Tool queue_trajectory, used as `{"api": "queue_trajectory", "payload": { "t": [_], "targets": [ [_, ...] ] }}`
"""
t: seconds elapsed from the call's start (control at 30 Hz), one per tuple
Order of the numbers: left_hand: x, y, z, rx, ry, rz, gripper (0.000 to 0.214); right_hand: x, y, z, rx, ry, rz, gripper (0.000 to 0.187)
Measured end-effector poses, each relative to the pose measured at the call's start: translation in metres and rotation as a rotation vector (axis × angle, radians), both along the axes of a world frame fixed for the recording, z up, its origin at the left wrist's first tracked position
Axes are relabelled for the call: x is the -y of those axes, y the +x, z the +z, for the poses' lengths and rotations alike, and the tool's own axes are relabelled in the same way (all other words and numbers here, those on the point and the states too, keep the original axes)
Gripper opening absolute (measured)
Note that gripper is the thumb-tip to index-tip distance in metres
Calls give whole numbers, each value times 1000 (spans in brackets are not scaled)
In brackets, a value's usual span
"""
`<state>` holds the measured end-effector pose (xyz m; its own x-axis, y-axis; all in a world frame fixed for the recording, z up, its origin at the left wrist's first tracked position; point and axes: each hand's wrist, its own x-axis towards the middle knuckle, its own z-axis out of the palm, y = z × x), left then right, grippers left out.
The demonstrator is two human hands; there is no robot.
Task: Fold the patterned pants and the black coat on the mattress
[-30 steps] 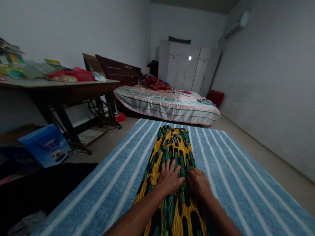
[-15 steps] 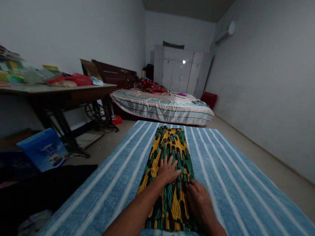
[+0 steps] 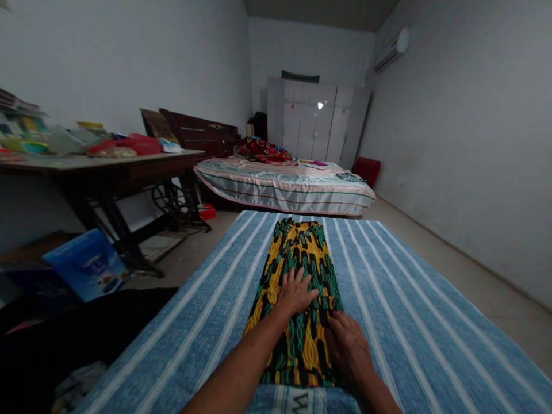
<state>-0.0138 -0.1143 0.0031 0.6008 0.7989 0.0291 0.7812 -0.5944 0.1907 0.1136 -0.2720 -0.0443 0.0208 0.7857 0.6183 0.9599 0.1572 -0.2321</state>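
A long garment (image 3: 297,253) with a black, green and yellow pattern lies folded into a narrow strip on the blue striped cover (image 3: 401,310). My left hand (image 3: 296,292) rests flat on its middle, palm down with fingers spread. At the garment's right edge, nearer to me, my right hand (image 3: 350,345) has its fingers curled and pressed together on the fabric; its fingertips are partly hidden. A crosswise crease or fold runs between the two hands. The garment's near hem shows in front of my forearms.
Beyond stands a bed (image 3: 284,192) with a red patterned blanket (image 3: 263,150). To the left are a sewing machine table (image 3: 129,164) with items on top, a blue box (image 3: 88,264) and dark cloth (image 3: 107,328). A wardrobe (image 3: 308,121) stands at the back.
The garment's near hem now appears farther up in view, and more of the blue cover with a printed letter shows below it. Both hands keep nearly the same places; the view shifts slightly.
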Motion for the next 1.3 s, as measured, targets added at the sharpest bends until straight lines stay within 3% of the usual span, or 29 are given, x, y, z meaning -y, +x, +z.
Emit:
{"api": "queue_trajectory", "payload": {
  "t": [0.3,0.8,1.1,1.3],
  "targets": [
    [14,2,11,0,44,57,63,0,-2,6,-29,-21,-1,22],
    [24,-10,9,0,25,26,61,1,0,8,-41,-64,13,22],
    [40,-65,15,66,92,-187,42,4,2,15,-28,-95,-2,22],
    [69,-119,25,73,60,-291,45,16,3,26,-40,-165,38,20]
  ]
}}
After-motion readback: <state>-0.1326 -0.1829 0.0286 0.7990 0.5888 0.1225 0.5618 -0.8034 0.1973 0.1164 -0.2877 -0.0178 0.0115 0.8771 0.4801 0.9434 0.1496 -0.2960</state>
